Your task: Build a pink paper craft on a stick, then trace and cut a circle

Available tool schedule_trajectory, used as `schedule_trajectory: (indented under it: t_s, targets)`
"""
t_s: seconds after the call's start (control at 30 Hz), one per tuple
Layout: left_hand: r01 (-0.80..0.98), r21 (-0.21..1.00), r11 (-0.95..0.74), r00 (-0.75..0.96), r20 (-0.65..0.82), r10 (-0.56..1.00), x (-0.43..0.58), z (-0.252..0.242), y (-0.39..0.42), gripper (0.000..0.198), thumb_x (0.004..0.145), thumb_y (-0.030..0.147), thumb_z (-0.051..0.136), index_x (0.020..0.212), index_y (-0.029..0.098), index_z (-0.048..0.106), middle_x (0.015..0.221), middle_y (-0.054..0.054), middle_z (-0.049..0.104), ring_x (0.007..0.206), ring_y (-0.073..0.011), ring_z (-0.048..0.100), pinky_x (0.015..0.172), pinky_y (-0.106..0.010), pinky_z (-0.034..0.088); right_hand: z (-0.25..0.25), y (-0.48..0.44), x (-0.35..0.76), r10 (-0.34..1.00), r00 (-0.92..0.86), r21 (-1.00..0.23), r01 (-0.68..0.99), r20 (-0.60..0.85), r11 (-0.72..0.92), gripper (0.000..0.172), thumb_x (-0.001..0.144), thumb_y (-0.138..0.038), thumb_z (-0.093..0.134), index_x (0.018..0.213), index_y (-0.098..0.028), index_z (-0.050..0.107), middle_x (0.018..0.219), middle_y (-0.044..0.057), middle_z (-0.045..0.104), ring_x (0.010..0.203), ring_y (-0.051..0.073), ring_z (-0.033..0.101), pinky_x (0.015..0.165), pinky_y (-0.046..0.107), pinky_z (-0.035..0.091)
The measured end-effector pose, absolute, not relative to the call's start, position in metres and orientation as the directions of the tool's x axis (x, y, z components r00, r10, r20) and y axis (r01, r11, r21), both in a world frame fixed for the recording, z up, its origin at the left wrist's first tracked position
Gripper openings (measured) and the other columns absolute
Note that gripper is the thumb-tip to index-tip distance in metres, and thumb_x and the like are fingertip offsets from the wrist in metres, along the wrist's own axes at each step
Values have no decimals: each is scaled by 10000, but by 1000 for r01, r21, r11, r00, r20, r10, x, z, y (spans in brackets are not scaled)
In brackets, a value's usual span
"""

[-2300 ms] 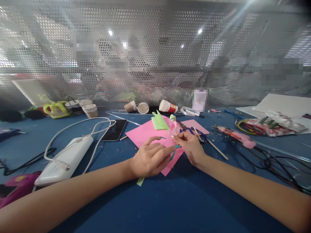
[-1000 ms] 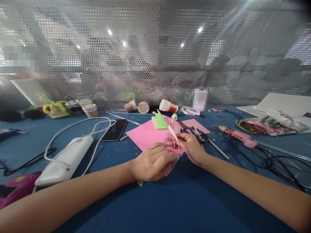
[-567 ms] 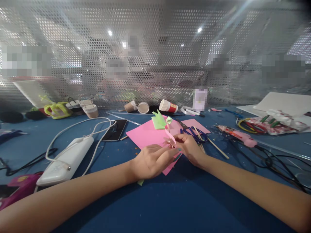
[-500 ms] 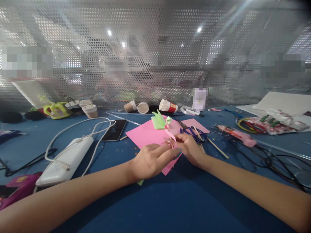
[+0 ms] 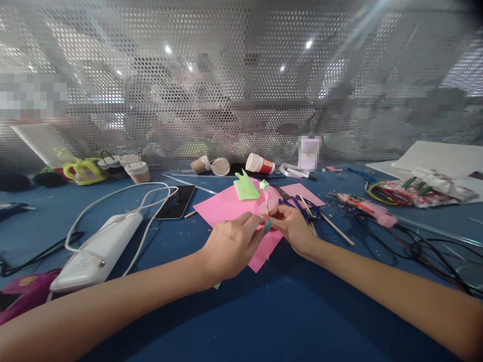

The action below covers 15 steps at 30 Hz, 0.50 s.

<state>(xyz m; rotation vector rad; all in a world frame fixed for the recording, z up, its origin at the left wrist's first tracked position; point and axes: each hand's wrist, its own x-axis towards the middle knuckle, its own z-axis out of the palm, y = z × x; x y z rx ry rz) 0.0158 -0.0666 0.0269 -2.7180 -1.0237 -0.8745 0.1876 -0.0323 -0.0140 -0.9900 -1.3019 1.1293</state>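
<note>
Between my hands stands a thin stick point(image 5: 267, 205), with a small folded green paper piece point(image 5: 263, 186) at its top. Around the upper stick runs a pink paper strip point(image 5: 260, 205), which bows out to the left in a blurred loop. My left hand point(image 5: 232, 244) is closed, its thumb and fingertips pinched at the stick's lower end. From the other side my right hand point(image 5: 296, 229) pinches the same spot. The lower end of the strip is hidden by my fingers. Below lies a pink paper sheet point(image 5: 215, 205), with folded green paper point(image 5: 246, 188) on it.
Blue-handled scissors point(image 5: 311, 213) and loose wooden sticks point(image 5: 337, 230) lie right of my hands. A pink glue gun point(image 5: 372, 211) is farther right. At left are a phone point(image 5: 175, 202) and a white power bank point(image 5: 98, 251) with its cable. Paper cups point(image 5: 260, 164) line the back.
The stick has turned more upright, and the pink strip's loop has swung from its right side to its left. My left fingers have curled in, the thumb rising. The view has shifted slightly.
</note>
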Motion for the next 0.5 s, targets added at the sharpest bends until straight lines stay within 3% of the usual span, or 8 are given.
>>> schedule_trajectory:
  t_s: [0.23,0.37,0.5]
  targets:
    - [614,43,-788,608,611,508,13,25,-61,223,938,186,359,858,140,563,699,-23,590,543,-112,543,506,-235,451,-14,-32,188,979,-28,-979,-12,203,203,450,529,-527,787,586,-194,489,550,-24,544,509,111,487,505,259,382]
    - [504,-77,-860,568,780,262,3,19,-48,149,907,117,388,908,130,537,663,-17,553,539,-111,504,502,-231,435,-18,-30,191,970,-25,-969,42,243,244,436,596,-545,754,609,-188,504,553,-9,569,516,119,500,505,258,374]
    - [378,-213,-901,621,780,76,-2,10,-40,161,863,67,401,951,128,522,674,-31,563,586,-134,527,545,-259,465,-20,-27,193,966,-33,-962,86,258,260,412,641,-540,731,631,-182,526,588,11,609,561,138,553,559,278,433]
